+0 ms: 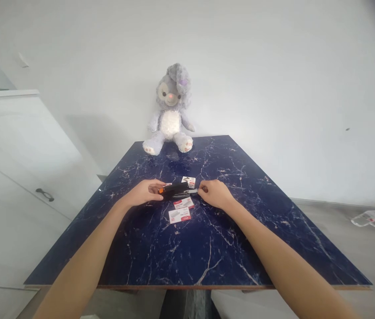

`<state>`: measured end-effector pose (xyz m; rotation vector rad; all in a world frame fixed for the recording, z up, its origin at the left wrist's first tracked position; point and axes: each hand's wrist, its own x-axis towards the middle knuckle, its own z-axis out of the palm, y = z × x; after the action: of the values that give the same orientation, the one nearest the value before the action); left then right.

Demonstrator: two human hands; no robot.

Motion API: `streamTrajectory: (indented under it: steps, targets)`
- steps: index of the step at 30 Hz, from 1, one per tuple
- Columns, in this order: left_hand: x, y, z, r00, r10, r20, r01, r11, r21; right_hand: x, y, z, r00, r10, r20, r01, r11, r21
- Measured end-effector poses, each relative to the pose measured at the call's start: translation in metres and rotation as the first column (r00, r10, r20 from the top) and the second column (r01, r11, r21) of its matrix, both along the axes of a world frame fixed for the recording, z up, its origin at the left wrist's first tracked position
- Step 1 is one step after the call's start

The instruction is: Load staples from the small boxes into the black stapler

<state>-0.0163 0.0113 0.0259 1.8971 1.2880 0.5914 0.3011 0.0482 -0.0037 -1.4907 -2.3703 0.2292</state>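
A black stapler (176, 189) with an orange part at its left end lies across the middle of the table. My left hand (146, 192) grips that orange end, thumb in front and fingers behind. From the stapler's right end a silver metal part (191, 191) sticks out, and the closed fingers of my right hand (214, 193) pinch at its tip. What exactly sits between those right fingertips is too small to see. Two red-and-white staple boxes (179, 215) (184, 203) lie just in front of the stapler. Behind it stands another small white-and-red box (189, 181), partly covered.
A grey plush rabbit (170, 110) sits at the table's far edge against the white wall. The tabletop (207, 252) is dark blue with a marble pattern. To the left stands a white cabinet (17, 177); a clear plastic bag (370, 217) lies on the floor at right.
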Motion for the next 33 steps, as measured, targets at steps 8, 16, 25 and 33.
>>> streamTrajectory:
  steps: [8,16,25,33]
  targets:
    - [0.002,0.004,-0.009,0.999,0.015,0.03,-0.015,1.0,0.005,0.0,0.0,-0.003,0.988,0.12,-0.095,-0.122,0.992,-0.012]
    - [0.011,0.004,-0.017,0.996,-0.009,0.091,0.013,0.999,-0.035,-0.004,-0.004,-0.004,0.943,0.276,-0.187,-0.271,0.961,0.053]
    - [0.013,0.003,-0.013,0.995,-0.002,0.102,0.006,0.999,-0.042,-0.005,-0.004,-0.006,0.928,0.303,-0.215,-0.291,0.953,0.089]
    - [0.018,-0.003,-0.006,0.998,-0.008,0.065,0.011,0.999,-0.05,-0.008,-0.008,-0.006,0.938,0.308,-0.161,-0.294,0.95,0.102]
